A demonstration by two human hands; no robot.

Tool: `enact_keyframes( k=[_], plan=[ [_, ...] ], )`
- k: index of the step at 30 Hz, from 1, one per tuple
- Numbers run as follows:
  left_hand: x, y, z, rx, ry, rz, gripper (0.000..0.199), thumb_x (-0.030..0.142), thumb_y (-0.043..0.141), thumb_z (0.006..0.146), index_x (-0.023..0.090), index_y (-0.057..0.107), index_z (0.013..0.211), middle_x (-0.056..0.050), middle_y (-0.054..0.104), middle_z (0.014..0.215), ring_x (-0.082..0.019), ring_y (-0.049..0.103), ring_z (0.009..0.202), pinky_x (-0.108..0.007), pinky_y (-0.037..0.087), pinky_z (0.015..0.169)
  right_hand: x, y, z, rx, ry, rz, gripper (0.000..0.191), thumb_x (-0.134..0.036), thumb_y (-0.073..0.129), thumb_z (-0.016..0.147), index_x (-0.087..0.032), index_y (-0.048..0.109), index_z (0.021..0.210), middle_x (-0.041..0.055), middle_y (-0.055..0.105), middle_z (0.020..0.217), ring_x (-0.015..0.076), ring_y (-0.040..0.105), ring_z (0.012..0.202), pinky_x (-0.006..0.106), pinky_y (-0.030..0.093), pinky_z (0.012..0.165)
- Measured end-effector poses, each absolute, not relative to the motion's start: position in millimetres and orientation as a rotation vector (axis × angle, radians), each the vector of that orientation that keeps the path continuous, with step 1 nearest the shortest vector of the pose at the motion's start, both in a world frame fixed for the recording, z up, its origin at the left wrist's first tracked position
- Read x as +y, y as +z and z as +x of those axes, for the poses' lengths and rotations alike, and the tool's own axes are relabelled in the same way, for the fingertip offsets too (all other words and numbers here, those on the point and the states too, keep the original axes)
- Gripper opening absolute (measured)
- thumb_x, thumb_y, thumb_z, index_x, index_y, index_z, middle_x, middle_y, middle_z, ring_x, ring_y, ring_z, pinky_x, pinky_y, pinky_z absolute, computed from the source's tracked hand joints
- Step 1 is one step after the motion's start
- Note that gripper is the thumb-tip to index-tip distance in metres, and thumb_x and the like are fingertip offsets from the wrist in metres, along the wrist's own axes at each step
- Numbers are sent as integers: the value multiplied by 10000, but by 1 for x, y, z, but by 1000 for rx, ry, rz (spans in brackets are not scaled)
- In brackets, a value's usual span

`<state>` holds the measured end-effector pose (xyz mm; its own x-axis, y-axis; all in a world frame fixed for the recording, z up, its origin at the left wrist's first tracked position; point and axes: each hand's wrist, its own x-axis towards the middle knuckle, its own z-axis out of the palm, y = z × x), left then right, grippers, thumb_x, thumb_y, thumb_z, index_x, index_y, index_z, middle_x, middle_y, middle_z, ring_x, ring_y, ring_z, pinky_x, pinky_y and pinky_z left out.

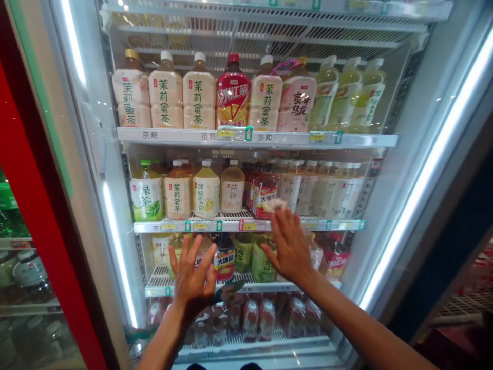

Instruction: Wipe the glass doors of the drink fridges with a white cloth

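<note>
Cloth [275, 205], probably light, soft and pliable, lies at two o'clock from the open left hand [194, 275], under the right hand's [290, 252] extended fingertips, thumb apart; broad, flat finger contact suits it.

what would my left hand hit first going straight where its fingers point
Your left hand would probably meet the glass, judging by reflections, with the price-tagged shelf edge behind; depth is unclear.

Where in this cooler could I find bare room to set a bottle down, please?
Left of the left hand, bare grille lies between the pale bottle and the front rail, though glass may cover it. The top bottle row and middle row look crowded.
</note>
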<state>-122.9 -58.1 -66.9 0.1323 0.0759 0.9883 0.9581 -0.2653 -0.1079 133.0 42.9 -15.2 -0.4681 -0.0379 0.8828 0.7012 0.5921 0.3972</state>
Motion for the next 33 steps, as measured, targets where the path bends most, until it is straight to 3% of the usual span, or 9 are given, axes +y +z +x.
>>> enact_keyframes(
  k=[5,10,12,14,18,21,26,29,33],
  plan=[
    [-48,-52,-81,-964,-1208,-1667,652,148,634,878,298,508,1500,-53,485,1606,-247,266,1593,-578,57,1334,46,-59,150,-2086,-1038,-383,771,-387,501,1033,-111,146,1659,108,318,1682,218,184,1610,434,230,1322],
    [-35,-35,-64,-935,-1168,-1728,533,183,603,896,242,590,1426,-84,523,1573,-254,245,1600,-571,52,1332,74,-32,196,-1606,-838,-802,776,-375,441,1053,-138,36,1671,137,82,1742,318,88,1619,643,194,1285],
    [-29,-33,-61,-946,-1159,-1728,527,191,596,899,234,592,1424,-88,490,1599,-262,232,1604,-578,40,1329,71,-36,188,-1515,-766,-862,760,-353,407,1059,-120,17,1668,137,30,1744,329,59,1620,662,179,1279],
    [-24,-35,-59,-954,-1134,-1712,543,200,597,900,237,578,1442,-83,446,1629,-262,221,1607,-577,24,1329,59,-55,169,-1624,-793,-784,775,-351,433,1049,-93,39,1665,142,66,1738,303,60,1621,600,183,1302],
    [-17,-40,-61,-919,-1080,-1668,577,218,596,898,247,549,1472,-58,388,1654,-248,233,1603,-561,39,1336,47,-92,156,-1960,-956,-478,773,-386,489,1031,-94,146,1658,129,321,1681,219,149,1614,458,179,1330],
    [-16,-42,-62,-914,-1089,-1644,606,194,600,882,263,539,1481,-38,397,1643,-240,256,1595,-556,62,1339,63,-89,186,-1772,-864,-669,787,-323,530,1015,-130,132,1665,148,260,1704,274,162,1611,559,169,1316],
    [-16,-41,-59,-932,-1099,-1616,681,164,625,855,290,498,1512,-32,425,1626,-229,278,1585,-543,85,1343,71,-88,191,-1294,-560,-972,733,-267,400,1047,-139,42,1673,168,58,1741,358,66,1619,748,165,1240],
    [-17,-41,-58,-938,-1098,-1606,707,159,630,852,302,474,1527,-29,434,1621,-226,289,1580,-537,89,1344,48,-116,154,-1612,-654,-849,769,-323,443,1032,-97,74,1668,165,95,1735,337,81,1618,663,212,1276],
    [-17,-41,-59,-932,-1095,-1616,701,160,639,849,294,483,1519,-30,424,1625,-225,286,1582,-538,90,1343,36,-149,152,-1931,-806,-665,755,-341,510,1010,-123,195,1659,152,300,1694,301,196,1605,578,280,1287]
  ],
)
